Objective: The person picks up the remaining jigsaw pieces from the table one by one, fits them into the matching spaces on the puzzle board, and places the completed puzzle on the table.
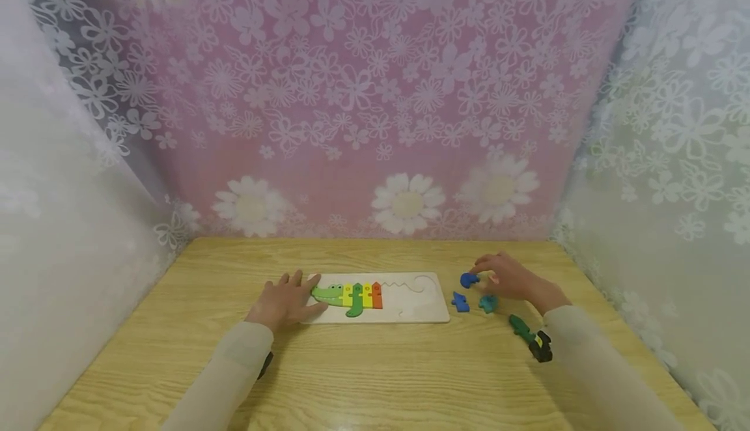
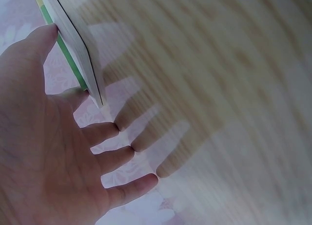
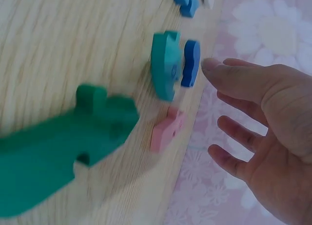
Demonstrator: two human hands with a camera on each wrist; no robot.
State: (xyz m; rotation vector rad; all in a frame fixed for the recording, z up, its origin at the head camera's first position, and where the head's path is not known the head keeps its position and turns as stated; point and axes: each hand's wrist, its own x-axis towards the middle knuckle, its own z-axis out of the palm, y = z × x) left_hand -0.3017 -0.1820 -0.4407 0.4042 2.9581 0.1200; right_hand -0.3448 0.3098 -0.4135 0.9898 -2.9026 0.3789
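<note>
Two sleeves [image 1: 606,366], one board [image 1: 418,312], five loose pieces [image 1: 461,303]; left grip [image 1: 284,303] splayed against board, right grip [image 1: 512,278] released.

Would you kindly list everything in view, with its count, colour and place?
puzzle board: one, pale, on the table
crocodile head piece: one, light green, board's left part
yellow pieces: two, yellow, either side of the leg piece
leg piece: one, green, on the board
end piece: one, orange-red, mid-board
blue pieces: two, blue, right of the board
teal piece: one, teal, near the blue pieces
pink piece: one, pink, near the teal piece
large piece: one, dark green, by the right sleeve
table: one, yellowish wood
backdrop: one, pink floral, behind the table
sleeves: two, cream, on the forearms
left hand: one, at the board's left end
right hand: one, by a blue piece
</note>
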